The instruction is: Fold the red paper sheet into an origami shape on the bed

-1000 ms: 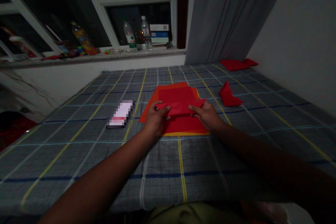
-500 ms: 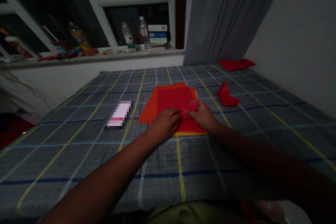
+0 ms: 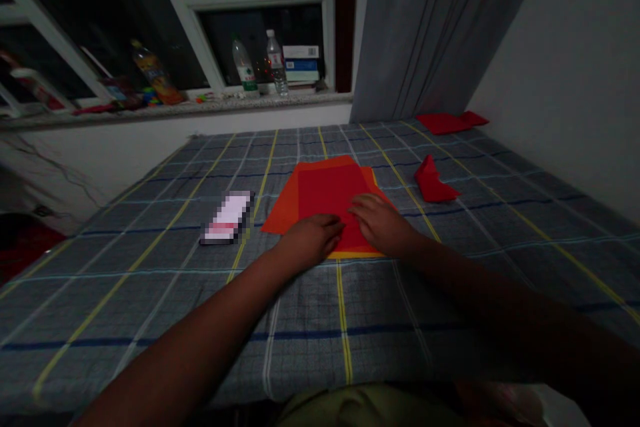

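A red sheet of paper [image 3: 330, 187] lies flat on top of orange paper [image 3: 283, 210], with a yellow edge showing beneath. My left hand [image 3: 311, 239] rests at its near left part, fingers pressed together and curled on the red paper. From the right, my right hand [image 3: 380, 221] lies over the same paper, its fingers stretched out and slightly apart. The fingertips of both hands nearly meet. Red on red makes any folded piece under the fingers hard to make out. To the right sits a folded red paper shape [image 3: 434, 181], apart from the hands.
A phone [image 3: 229, 217] with a blurred screen lies left of the papers on the checked cloth [image 3: 165, 293]. More red paper [image 3: 445, 123] is at the far right corner. Bottles [image 3: 245, 70] and stacked boxes [image 3: 301, 67] stand on the windowsill [image 3: 200, 107].
The raised red paper flap pinched by my right hand has gone down out of sight. My right hand's fingers have moved left and flattened onto the paper. My left hand has barely moved.
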A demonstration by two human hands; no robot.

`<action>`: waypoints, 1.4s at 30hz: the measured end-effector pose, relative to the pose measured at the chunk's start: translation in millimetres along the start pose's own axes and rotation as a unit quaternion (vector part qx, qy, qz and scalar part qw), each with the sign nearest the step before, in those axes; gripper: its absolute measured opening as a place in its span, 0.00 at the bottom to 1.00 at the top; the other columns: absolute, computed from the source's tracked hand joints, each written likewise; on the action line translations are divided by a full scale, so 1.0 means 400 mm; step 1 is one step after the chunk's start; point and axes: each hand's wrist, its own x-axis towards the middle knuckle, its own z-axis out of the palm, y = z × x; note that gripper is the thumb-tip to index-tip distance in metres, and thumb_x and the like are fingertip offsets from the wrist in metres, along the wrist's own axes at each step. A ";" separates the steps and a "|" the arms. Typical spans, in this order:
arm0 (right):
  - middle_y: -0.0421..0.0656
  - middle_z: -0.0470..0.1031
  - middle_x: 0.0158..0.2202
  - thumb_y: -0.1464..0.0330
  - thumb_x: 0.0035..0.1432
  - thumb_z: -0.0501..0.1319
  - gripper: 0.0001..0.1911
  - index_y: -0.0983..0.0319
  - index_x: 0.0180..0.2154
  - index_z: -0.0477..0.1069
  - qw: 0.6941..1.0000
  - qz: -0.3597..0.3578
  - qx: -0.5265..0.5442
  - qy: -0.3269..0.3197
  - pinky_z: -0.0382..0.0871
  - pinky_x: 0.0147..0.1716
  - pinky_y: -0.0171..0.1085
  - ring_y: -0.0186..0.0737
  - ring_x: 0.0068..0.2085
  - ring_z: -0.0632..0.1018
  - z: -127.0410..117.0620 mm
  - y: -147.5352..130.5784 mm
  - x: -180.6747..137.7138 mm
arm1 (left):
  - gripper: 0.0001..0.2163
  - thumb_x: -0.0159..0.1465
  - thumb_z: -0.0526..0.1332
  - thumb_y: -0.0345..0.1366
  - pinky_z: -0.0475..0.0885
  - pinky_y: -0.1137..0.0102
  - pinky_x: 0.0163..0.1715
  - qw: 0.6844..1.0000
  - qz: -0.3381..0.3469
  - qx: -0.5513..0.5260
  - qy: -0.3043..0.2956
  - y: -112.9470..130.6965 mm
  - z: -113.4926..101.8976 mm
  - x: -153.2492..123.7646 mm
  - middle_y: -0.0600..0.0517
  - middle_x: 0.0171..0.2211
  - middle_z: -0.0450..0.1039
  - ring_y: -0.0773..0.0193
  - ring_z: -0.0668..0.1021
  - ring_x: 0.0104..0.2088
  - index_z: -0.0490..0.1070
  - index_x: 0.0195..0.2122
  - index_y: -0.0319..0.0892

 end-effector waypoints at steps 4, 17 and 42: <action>0.54 0.74 0.57 0.75 0.64 0.50 0.23 0.70 0.57 0.70 0.992 -0.034 -0.031 -0.121 0.65 0.60 0.45 0.46 0.57 0.74 0.002 -0.022 -0.006 | 0.23 0.72 0.49 0.46 0.68 0.58 0.57 0.999 -0.010 0.050 -0.016 0.015 -0.008 -0.011 0.41 0.63 0.65 0.50 0.72 0.59 0.65 0.63 0.39; 0.53 0.69 0.62 0.70 0.65 0.50 0.25 0.69 0.61 0.67 0.984 -0.018 -0.061 -0.164 0.61 0.62 0.46 0.49 0.61 0.71 -0.003 -0.021 -0.002 | 0.35 0.71 0.39 0.58 0.55 0.52 0.64 0.994 -0.022 0.082 -0.075 -0.001 -0.005 -0.023 0.40 0.71 0.49 0.46 0.59 0.68 0.50 0.70 0.39; 0.52 0.76 0.55 0.66 0.65 0.52 0.17 0.62 0.39 0.80 0.950 0.139 -0.184 -0.210 0.67 0.50 0.54 0.61 0.57 0.71 -0.092 0.044 -0.006 | 0.34 0.68 0.41 0.64 0.49 0.45 0.64 0.986 -0.094 0.038 -0.135 -0.067 -0.065 -0.039 0.49 0.70 0.54 0.44 0.57 0.69 0.61 0.66 0.50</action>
